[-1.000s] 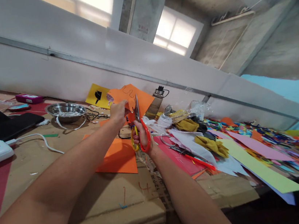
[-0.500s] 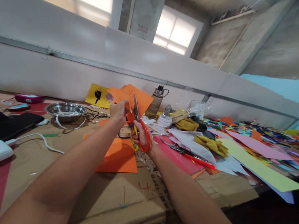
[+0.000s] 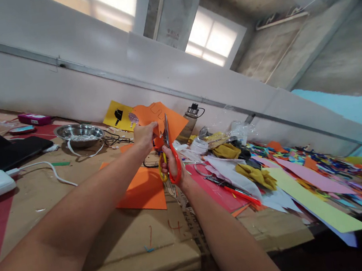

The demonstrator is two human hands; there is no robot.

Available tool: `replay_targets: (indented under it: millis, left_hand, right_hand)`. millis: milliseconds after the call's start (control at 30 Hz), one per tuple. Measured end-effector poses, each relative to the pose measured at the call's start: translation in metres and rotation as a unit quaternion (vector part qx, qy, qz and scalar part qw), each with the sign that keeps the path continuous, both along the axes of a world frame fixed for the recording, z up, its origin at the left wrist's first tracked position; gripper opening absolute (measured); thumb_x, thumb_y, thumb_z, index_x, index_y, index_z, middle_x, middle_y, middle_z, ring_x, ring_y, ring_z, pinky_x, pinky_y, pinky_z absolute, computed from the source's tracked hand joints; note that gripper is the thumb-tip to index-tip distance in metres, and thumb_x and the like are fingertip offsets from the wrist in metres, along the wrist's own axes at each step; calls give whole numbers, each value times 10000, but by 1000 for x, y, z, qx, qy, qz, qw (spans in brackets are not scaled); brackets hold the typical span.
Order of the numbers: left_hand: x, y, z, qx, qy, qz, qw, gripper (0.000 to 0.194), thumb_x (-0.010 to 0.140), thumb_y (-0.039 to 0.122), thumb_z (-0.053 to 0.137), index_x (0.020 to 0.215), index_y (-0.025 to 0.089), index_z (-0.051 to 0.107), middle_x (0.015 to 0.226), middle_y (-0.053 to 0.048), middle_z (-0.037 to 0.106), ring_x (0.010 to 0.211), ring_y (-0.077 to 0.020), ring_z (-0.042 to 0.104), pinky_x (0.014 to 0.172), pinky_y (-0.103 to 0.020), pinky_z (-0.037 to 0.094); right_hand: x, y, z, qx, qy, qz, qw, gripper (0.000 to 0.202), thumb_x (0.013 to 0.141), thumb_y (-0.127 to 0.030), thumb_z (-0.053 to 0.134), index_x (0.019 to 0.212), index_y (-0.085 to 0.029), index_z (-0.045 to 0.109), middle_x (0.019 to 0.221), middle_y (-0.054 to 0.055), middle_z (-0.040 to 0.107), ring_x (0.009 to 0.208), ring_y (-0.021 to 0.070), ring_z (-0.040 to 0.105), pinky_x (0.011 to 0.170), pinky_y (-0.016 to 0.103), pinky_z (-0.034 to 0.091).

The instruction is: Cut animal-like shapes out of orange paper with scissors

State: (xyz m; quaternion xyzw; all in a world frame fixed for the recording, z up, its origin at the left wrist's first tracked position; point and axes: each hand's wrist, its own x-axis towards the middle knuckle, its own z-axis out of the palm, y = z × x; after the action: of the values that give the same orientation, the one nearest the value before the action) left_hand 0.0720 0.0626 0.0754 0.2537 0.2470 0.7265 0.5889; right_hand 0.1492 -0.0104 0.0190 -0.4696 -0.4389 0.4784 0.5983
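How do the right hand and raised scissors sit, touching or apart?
Touching: the head view shows the right hand gripping the raised scissors by their handles.

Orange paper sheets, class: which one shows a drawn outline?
The raised orange paper sheet, held by the left hand; the orange sheet lying flat on the brown cardboard shows no outline.

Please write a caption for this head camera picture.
Left hand holds orange paper; right hand grips scissors with blades against it.

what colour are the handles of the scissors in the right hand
Red and yellow, seen in the head view.
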Motion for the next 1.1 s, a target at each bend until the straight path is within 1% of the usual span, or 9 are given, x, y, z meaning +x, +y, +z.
replay_targets:
  millis: [133,233,467,633,867,967,1100]
  left_hand:
    - [0,0,-1,4,5,0,1000,281,578,43,696,834,159,700,659,10,676,546,-139,608,548,-264,520]
    - [0,2,-2,11,5,-3,1000,302,553,54,707,835,164,694,659,13,674,551,-139,612,550,-261,519]
    - [-1,5,-4,4,28,-3,1000,211,542,95,723,723,162,637,638,6,662,540,-138,607,529,-256,500]
    - [-2,4,-4,8,17,-10,1000,215,530,94,721,711,164,627,634,12,659,540,-136,605,540,-263,516]
    - [-2,1,-1,7,16,3,1000,219,531,97,726,686,178,593,630,31,638,551,-128,594,521,-247,501]
    - [-3,0,0,3,12,1,1000,224,534,99,722,671,184,567,621,35,634,556,-124,597,524,-235,497]
    - [-4,2,-1,3,27,1,1000,212,540,96,709,692,181,588,615,33,633,546,-125,590,501,-230,482]
  right_hand:
    - [0,0,1,-10,1,2,1000,496,648,-610,715,820,-228,449,497,-120,412,377,32,301,353,154,201]
    - [0,0,2,-19,5,-3,1000,479,672,-601,705,819,-225,447,487,-120,416,365,27,293,355,148,192]
    - [0,1,2,-30,14,-9,999,372,757,-535,652,838,-214,481,484,-117,431,351,20,291,344,130,200]
    - [-1,0,4,-36,8,-19,999,324,792,-497,628,831,-211,481,497,-111,443,348,16,299,334,122,213]
    - [-1,-1,5,-42,8,-17,999,290,827,-471,603,831,-214,470,489,-111,440,341,18,290,330,122,201]
    - [-1,-2,4,-38,6,-17,999,290,825,-473,604,836,-212,477,490,-108,447,344,19,299,334,123,205]
    - [-1,-1,4,-37,1,-13,999,339,783,-510,633,844,-219,471,492,-112,445,352,24,306,340,129,212]
